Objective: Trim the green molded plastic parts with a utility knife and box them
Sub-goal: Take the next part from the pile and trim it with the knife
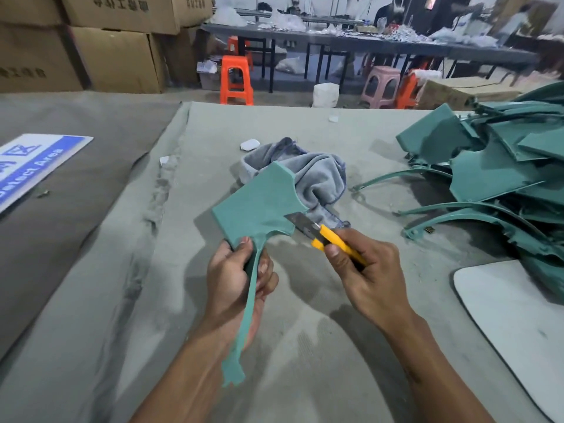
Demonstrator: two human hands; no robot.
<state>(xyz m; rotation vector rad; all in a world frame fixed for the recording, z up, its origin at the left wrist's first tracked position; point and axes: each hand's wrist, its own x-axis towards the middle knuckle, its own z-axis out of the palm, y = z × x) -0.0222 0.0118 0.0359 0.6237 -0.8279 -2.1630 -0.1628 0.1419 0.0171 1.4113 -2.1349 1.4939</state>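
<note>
A flat green moulded plastic part (259, 203), with a broad angular plate and a long thin curved stem, is held above the grey cloth-covered table (305, 346). Its stem is gripped by the left hand (238, 279). A yellow utility knife (329, 236) is grasped by the right hand (366, 276), its blade laid against the plate's edge. "Area" can be read on a blue-and-white sign (33, 166).

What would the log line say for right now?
step: trimming | left hand: holds green part | right hand: holds utility knife, blade on part edge | untrimmed pile: right
</note>
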